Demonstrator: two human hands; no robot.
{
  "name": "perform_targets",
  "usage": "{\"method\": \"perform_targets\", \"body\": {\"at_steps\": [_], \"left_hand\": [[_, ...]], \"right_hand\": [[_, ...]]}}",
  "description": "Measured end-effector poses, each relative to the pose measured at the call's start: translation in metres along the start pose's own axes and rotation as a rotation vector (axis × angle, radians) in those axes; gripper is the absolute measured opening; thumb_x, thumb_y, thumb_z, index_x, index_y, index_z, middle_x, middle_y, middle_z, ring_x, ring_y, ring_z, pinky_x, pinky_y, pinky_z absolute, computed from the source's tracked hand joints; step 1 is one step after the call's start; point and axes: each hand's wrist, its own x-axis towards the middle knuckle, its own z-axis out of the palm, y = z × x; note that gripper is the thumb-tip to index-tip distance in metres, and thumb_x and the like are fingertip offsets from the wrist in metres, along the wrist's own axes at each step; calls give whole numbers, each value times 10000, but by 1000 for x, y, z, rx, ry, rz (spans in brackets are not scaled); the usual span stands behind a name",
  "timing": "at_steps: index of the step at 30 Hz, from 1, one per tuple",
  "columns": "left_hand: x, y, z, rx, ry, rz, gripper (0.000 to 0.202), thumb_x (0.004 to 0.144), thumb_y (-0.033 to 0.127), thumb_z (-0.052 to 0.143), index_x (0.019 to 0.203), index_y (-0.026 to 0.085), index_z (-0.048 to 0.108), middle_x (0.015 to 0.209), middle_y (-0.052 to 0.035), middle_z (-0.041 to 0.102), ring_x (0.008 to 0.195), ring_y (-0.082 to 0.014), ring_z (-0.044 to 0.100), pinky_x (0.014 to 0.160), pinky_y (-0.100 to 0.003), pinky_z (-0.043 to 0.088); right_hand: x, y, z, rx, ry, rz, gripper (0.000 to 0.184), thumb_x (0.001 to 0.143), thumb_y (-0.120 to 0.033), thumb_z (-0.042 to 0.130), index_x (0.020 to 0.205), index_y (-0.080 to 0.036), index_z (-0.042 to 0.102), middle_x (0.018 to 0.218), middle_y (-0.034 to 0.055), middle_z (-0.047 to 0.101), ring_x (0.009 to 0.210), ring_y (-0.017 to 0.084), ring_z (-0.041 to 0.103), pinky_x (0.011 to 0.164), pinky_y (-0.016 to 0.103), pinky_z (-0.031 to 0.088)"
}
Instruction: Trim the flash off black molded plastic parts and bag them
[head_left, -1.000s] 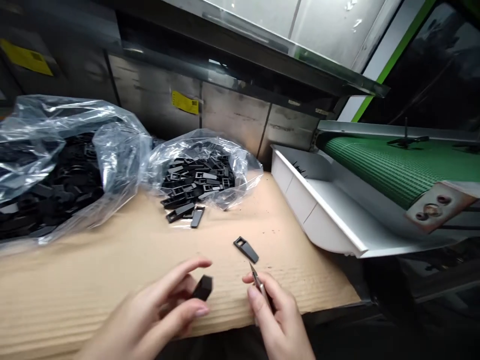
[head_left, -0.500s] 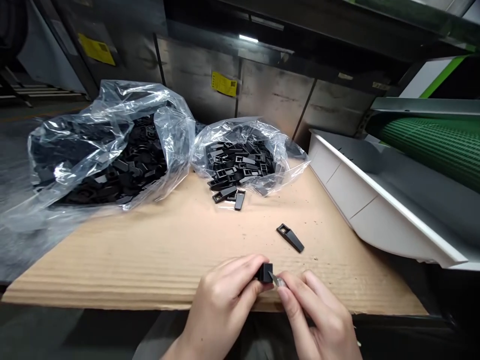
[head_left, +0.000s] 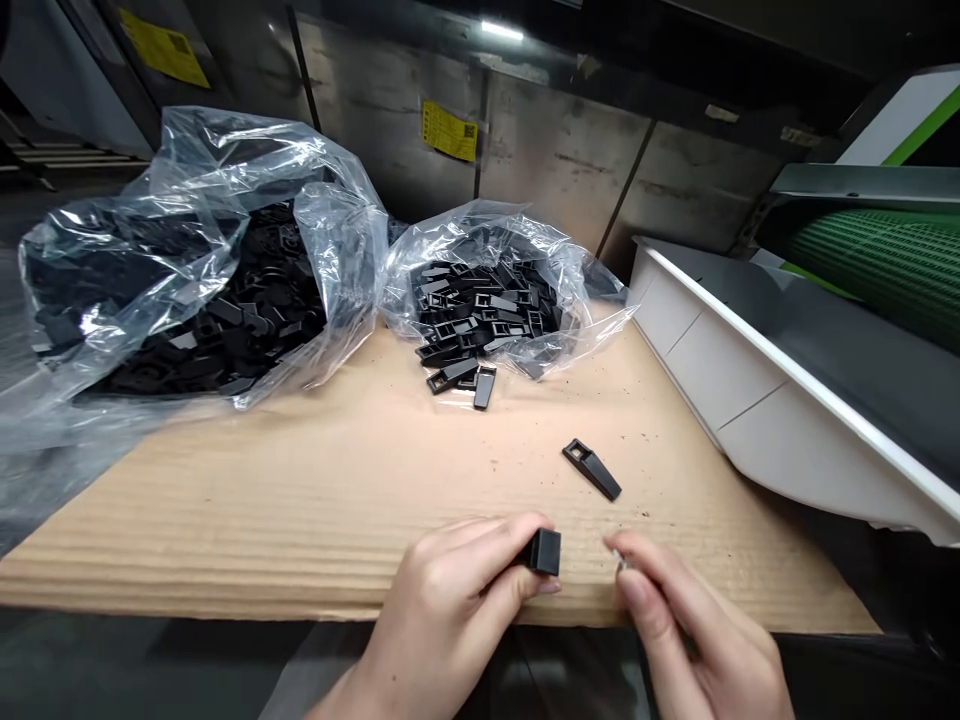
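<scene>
In left hand (head_left: 442, 610), black plastic piece (head_left: 545, 552)

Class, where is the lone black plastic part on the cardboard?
Head view: the black plastic part lies on the cardboard, right of centre, just beyond the right hand.

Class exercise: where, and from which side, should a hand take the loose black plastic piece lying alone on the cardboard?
Pinch the black plastic piece across its long edges at mid-length, coming down from above: it lies flat on the cardboard, apart from the others, and its slotted end offers less to hold.
</scene>
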Motion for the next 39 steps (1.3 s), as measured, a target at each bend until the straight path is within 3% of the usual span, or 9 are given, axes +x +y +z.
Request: {"method": "perform_targets", "body": {"at_steps": [5,21,24,27,33,36,39], "left_hand": [[-3,-3,3,2,8,10,222,765,48,492,881,206,595,822,33,687,733,-100,649,642,-116,455],[0,-1,1,22,-20,-8,229,763,83,495,912,183,637,821,-21,709,713,-157,664,630,-193,501],[0,0,-2,-91,-84,-92,228,758,77,517,899,203,645,801,5,703,664,-135,653,608,-173,491],[0,0,-4,-140,-117,-161,224,752,78,537,892,213,649,776,19,695,645,-130,643,598,-170,479],[0,0,-3,-115,-111,-151,267,743,49,533,922,213,644,802,25,691,704,-122,640,643,-156,465],[1,1,-3,-127,-132,-153,238,753,62,536,903,210,648,793,21,690,691,-126,638,632,-164,472],[1,2,-3,-121,-133,-148,218,765,67,527,890,200,647,797,6,693,681,-134,640,624,-174,480]], "right_hand": [[-4,-11,9,106,-51,-38,203,814,-107,505,992,-180,571,700,36,590,608,138,563,552,237,442],[-4,-3,9,-14,-81,-59,228,816,-126,503,1020,-166,596,690,60,592,607,156,565,542,255,443],[-4,6,3,-143,-13,-30,192,811,-136,525,984,-140,610,746,75,616,687,168,599,632,253,462],[-2,8,-4,-64,-15,29,167,815,-141,515,956,-167,602,853,71,614,786,163,606,685,222,467],[7,-13,4,178,-71,202,168,859,-196,434,759,-212,567,546,-37,522,455,84,513,459,175,409],[13,-18,14,166,-92,194,248,860,-230,427,642,-200,543,522,-27,503,466,90,504,453,188,375],[14,-17,16,175,-115,192,246,861,-227,430,643,-194,541,536,-28,525,472,82,505,467,184,368]]}}
